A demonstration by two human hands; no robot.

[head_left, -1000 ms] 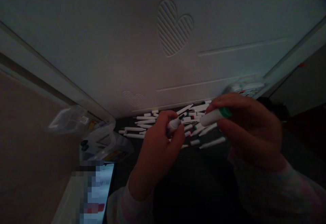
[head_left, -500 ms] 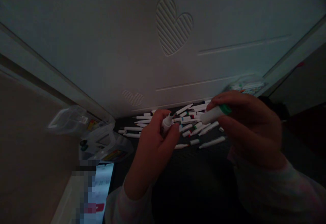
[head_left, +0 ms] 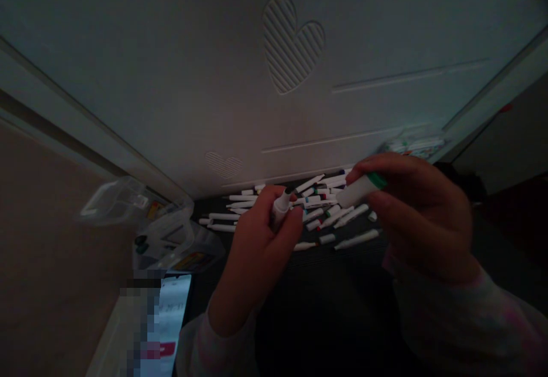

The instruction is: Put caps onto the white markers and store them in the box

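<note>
White marker (head_left: 279, 209) sits gripped in the left hand (head_left: 265, 248), a green-ended cap (head_left: 356, 192) in the right hand (head_left: 428, 223).

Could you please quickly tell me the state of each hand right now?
Left hand: closed around an uncapped white cylindrical marker, dark tip exposed.
Right hand: closed, pinching a green-ended white cylindrical cap.

Dimly lit, pale panel (head_left: 171, 63), embossed hearts (head_left: 294, 45), seemingly a brownish wall (head_left: 47, 240) leftward
</note>
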